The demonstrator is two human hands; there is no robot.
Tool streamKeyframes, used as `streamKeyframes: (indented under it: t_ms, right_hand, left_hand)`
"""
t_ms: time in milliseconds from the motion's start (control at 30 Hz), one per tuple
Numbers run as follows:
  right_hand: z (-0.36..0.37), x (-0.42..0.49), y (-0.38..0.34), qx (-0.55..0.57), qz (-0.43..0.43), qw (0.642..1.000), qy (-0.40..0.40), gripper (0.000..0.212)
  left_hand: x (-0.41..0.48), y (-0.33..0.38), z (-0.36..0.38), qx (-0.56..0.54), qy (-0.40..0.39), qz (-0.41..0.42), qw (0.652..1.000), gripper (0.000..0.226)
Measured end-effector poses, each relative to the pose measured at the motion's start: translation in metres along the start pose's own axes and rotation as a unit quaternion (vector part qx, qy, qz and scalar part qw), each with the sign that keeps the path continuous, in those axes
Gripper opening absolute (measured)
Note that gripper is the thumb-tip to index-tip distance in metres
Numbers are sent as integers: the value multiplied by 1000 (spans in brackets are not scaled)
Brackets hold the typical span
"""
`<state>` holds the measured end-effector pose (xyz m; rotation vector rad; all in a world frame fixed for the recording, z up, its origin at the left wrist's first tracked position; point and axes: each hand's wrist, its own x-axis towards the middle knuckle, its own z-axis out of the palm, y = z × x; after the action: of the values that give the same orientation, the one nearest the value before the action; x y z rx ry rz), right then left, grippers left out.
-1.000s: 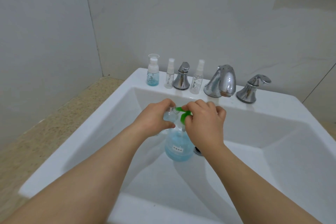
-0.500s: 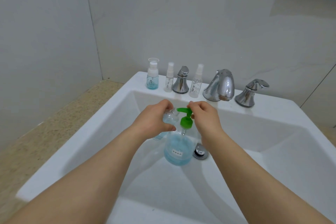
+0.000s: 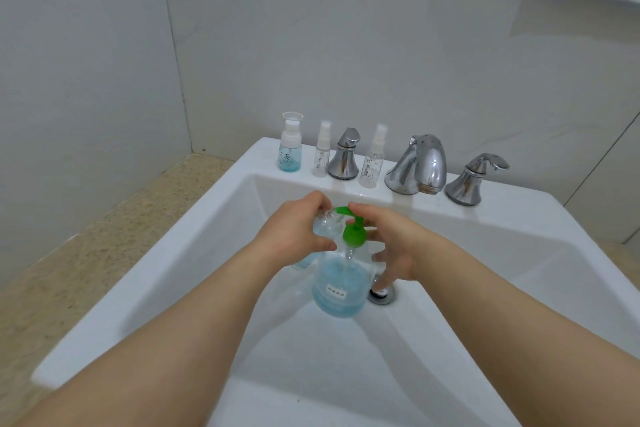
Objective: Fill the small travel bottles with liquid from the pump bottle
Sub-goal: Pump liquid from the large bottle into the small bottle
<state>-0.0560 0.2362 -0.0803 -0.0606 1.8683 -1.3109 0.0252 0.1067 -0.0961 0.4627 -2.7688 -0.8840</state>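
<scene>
Green pump [image 3: 354,234] touching right hand [image 3: 394,239], left hand's [image 3: 298,229] bottle [image 3: 325,224]

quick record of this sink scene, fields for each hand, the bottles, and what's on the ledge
left hand: holds a small clear bottle at the green nozzle
right hand: fingertip on top of that nozzle, other fingers spread
pump bottle: in the sink basin, partly full of blue liquid
sink ledge: capped bottle with blue liquid, clear spray bottles, tap

Head camera looks forward and down, close over the sink [image 3: 221,204].
</scene>
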Motion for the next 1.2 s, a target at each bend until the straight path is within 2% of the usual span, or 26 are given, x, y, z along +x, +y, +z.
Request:
streamKeyframes:
  t_ms: [133,367,500,567,700,800,900,1200]
  right_hand:
    - [0,-3,-6,25,15,1000,-3,23]
    - [11,2,-2,43,-3,996,82,36]
    - [14,0,0,56,-19,991,117,16]
    - [15,-2,0,66,-19,990,122,14]
    - [10,-4,1,97,3,994,58,21]
    - [7,-2,1,79,1,996,37,27]
    - [10,2,2,61,-7,996,57,41]
    - [10,-2,5,52,-28,993,102,43]
  left_hand:
    - [0,-1,0,-11,1,-1,1000,56]
    - [1,-2,2,8,-17,-3,1000,55]
    - [0,-2,3,18,-18,-2,1000,55]
    - [-1,-1,2,16,-15,-2,1000,55]
    - [-1,0,1,-2,-4,1,1000,57]
    - [0,1,0,-14,3,-3,1000,57]
    - [0,0,2,0,-6,-5,1000,56]
    - [-1,-2,4,1,-5,-7,1000,54]
